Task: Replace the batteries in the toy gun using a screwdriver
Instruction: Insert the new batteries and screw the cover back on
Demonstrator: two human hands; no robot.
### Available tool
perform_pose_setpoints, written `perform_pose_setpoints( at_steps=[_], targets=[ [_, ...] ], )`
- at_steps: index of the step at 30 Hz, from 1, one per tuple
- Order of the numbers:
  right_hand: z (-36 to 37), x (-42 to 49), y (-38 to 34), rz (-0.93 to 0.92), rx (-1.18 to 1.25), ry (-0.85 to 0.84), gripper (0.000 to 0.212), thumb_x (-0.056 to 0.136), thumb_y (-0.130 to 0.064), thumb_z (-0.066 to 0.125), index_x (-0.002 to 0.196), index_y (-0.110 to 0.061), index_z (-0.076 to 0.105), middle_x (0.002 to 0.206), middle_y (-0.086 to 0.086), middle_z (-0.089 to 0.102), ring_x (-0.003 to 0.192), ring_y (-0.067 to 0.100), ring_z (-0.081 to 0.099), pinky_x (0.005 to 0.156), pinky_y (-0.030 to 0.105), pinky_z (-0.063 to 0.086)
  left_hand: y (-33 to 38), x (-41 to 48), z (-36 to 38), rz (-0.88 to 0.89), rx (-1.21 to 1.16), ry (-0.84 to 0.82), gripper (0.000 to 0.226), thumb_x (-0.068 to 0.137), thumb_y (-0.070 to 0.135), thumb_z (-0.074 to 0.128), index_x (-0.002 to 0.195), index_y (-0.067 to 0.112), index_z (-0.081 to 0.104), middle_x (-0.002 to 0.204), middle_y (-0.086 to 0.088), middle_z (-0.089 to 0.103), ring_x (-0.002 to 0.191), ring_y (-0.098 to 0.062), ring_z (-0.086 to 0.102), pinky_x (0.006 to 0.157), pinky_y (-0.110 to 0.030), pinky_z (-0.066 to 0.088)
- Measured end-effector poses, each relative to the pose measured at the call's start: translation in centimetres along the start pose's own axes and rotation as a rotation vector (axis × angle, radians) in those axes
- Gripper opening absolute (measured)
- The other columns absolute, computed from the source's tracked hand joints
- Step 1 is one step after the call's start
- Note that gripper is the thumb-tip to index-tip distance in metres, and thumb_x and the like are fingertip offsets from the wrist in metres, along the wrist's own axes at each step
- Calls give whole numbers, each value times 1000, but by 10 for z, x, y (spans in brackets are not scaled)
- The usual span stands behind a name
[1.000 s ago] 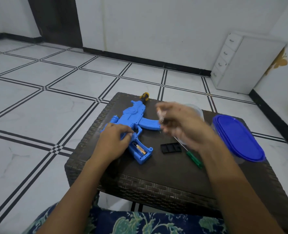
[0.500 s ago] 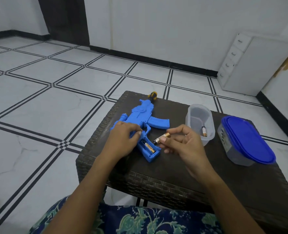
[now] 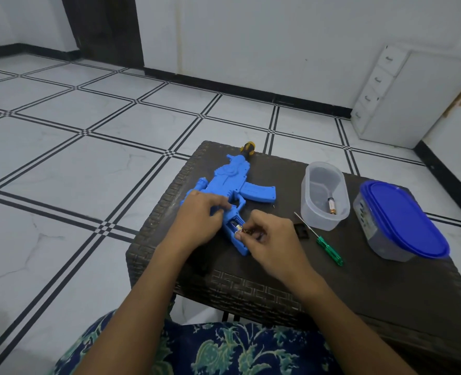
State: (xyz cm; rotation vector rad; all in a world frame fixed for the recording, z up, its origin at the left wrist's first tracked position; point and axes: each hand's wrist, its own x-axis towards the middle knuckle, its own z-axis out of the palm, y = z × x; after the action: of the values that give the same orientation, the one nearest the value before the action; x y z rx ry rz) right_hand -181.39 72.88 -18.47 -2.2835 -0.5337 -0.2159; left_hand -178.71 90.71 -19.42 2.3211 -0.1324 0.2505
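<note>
By the tabletop (image 3: 291,269)'s left edge, the right hand (image 3: 272,239)'s grip pinches a battery (image 3: 243,231) at the open slot in the toy gun (image 3: 232,182)'s handle. The left hand (image 3: 201,217)'s grip curls over the gun's body. To their right lie a screwdriver (image 3: 328,249) and a black cover (image 3: 302,231), with bare surface along the near edge. Farther back, a clear tub (image 3: 309,190) holds a spare battery (image 3: 331,206). A blue-lidded box (image 3: 405,220) has a blurred, unreadable label.

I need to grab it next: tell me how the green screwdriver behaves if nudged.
The green screwdriver has a slim rounded handle, so it may roll on the table. Its thin metal shaft suggests stiff and light.
</note>
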Motion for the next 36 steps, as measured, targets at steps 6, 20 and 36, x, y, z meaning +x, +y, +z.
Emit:
perform_pose_setpoints(
  at_steps=[6,20,36],
  targets=[
    [-4,3,-6,74,16,-60,14,84,-14,73,75,-7,64,65,-2,64,61,10,59,55,22,47,-2,0,-1,11,-6,-11,26,82,3,58,96,17,75,106,2,72,109,-23,58,96,-33,45],
    [-6,8,-7,172,-21,-140,3,82,-13,73,80,-15,70,71,1,70,63,9,64,61,23,55,0,2,1,-13,-12,-8,25,83,5,58,94,17,76,108,-1,72,111,-25,57,99,-39,45],
    [-20,17,-16,330,596,216,27,73,12,71,90,-8,65,78,12,69,67,12,63,63,19,54,-3,3,1,-20,-11,-27,24,84,8,59,97,20,75,113,2,70,116,-22,55,102,-39,44]
  ],
)
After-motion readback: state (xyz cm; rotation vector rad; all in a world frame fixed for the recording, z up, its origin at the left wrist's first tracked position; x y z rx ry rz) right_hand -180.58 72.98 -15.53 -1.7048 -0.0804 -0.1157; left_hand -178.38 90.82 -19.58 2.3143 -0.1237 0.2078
